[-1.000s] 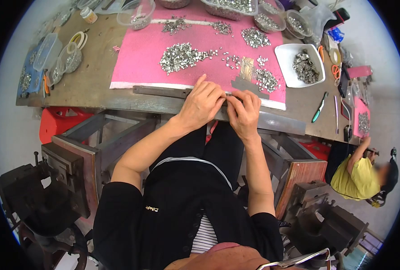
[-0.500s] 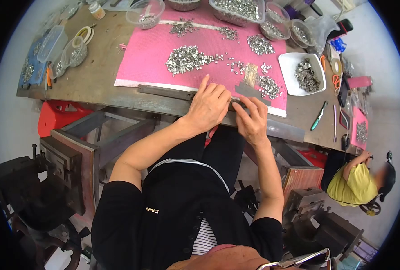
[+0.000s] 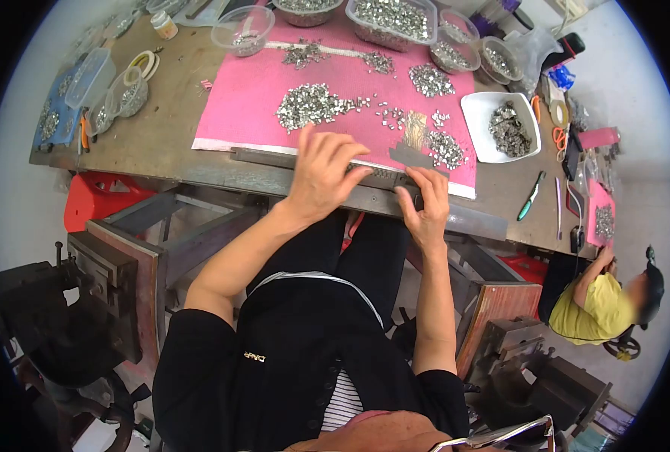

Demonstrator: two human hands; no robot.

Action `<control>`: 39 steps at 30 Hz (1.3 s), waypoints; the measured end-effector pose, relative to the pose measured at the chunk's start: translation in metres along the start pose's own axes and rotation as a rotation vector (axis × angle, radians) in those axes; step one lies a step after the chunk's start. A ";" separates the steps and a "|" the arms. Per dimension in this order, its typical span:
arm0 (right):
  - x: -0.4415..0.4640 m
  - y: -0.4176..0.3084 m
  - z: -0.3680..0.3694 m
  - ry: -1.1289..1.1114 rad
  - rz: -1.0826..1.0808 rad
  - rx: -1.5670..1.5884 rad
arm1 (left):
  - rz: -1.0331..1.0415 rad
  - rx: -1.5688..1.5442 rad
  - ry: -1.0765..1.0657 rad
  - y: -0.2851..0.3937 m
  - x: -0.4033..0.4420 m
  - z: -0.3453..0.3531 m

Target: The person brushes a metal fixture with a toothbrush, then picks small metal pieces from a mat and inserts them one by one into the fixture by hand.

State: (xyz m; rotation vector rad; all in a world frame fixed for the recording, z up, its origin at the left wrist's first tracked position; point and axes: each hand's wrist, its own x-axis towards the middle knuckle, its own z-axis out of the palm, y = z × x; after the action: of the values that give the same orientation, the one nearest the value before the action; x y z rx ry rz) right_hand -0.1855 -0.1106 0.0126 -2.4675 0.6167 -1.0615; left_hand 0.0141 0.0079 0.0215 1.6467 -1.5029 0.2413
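My left hand [image 3: 323,175] is over the dark metal bar [image 3: 267,157] at the table's front edge, thumb and fingers apart, with nothing visible between them. My right hand [image 3: 427,206] is at the right part of the bar, thumb and fingertips apart around its edge; whether a small piece lies under them is hidden. Between the hands a row of small metal pieces [image 3: 382,173] shows in the bar. Behind it, on the pink mat [image 3: 237,105], lie a large heap of shiny metal pieces [image 3: 305,105], a smaller heap [image 3: 446,150] and a flat grey plate [image 3: 410,156].
A white tray [image 3: 477,113] of metal parts stands right of the mat, near a green toothbrush [image 3: 531,197] and orange scissors [image 3: 559,138]. Plastic tubs [image 3: 391,34] line the back. A co-worker in yellow [image 3: 595,309] sits at far right. Vises stand below, left and right.
My left hand has moved left, away from my right hand, and its fingers have spread. My right hand has shifted slightly right from its first place, its thumb and fingers now wider apart.
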 end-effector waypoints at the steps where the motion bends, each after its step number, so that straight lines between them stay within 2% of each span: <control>1: 0.000 -0.003 0.000 -0.022 -0.005 -0.002 | -0.024 0.040 -0.025 -0.004 -0.004 -0.011; 4: -0.001 0.001 0.004 -0.051 -0.020 -0.061 | -0.075 0.171 -0.106 -0.017 -0.023 -0.039; 11: -0.004 -0.005 0.011 -0.031 -0.071 -0.164 | -0.041 0.058 -0.084 -0.030 -0.034 -0.032; 12: -0.002 -0.006 0.009 -0.040 -0.066 -0.175 | -0.067 0.042 -0.214 -0.033 -0.031 -0.037; 15: 0.025 -0.004 -0.001 -0.117 -0.093 -0.120 | -0.056 0.216 -0.240 -0.038 -0.013 -0.046; 16: 0.039 -0.011 0.001 -0.128 -0.102 -0.128 | -0.117 0.259 -0.416 -0.043 -0.008 -0.046; 19: 0.075 -0.021 0.032 -0.210 -0.151 -0.064 | -0.151 0.300 -0.550 -0.042 0.004 -0.034; 22: 0.097 -0.024 0.069 -0.284 -0.174 -0.074 | -0.098 0.244 -0.607 -0.034 0.004 -0.022; 25: 0.102 -0.018 0.087 -0.329 -0.186 -0.070 | -0.065 0.162 -0.593 -0.023 0.004 -0.026; 29: 0.094 -0.015 0.069 -0.381 -0.184 -0.095 | -0.086 -0.042 -0.472 -0.036 -0.004 -0.035; 32: 0.086 -0.004 0.059 -0.350 -0.120 -0.004 | -0.166 -0.128 -0.218 -0.058 0.000 -0.042; 36: 0.082 -0.003 0.064 -0.300 -0.070 0.017 | -0.118 0.046 -0.051 -0.069 0.016 -0.038; 39: 0.082 -0.010 0.068 -0.282 -0.055 0.019 | -0.122 0.083 -0.124 -0.070 0.020 -0.033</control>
State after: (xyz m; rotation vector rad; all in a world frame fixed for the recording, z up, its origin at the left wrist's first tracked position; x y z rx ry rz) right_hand -0.0815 -0.1345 0.0212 -2.5658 0.4508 -0.7135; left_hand 0.0942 0.0095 0.0224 1.8420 -1.4939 0.1382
